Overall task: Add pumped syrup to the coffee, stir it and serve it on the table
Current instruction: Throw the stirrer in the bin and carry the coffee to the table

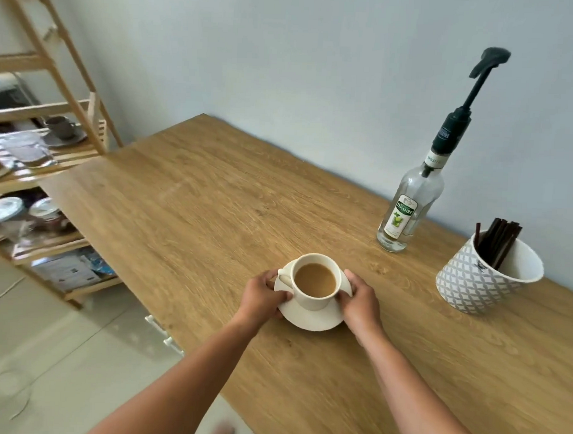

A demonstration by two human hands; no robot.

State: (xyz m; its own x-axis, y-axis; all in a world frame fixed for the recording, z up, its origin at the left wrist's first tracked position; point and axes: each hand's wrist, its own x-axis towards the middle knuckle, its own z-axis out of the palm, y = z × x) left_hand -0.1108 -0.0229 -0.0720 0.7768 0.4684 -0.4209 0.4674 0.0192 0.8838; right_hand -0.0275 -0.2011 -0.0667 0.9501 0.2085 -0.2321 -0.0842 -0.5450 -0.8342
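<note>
Both hands grip the saucer: my left hand (263, 295) pinches its left rim beside the cup handle, my right hand (360, 300) clasps the right rim. Between them the coffee cup (315, 281) stands upright on the saucer (307, 318), near the table's (213, 214) front edge. Further right, by the wall edge, the syrup pump bottle (412, 201) stands well apart, nearer my right hand, its spout pointing left. Beyond it is the patterned pot of stir sticks (484, 275). I cannot tell whether the saucer is resting or lifted.

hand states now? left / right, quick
Left hand: closed on the saucer rim, at the cup handle side.
Right hand: closed on the saucer's opposite rim.
</note>
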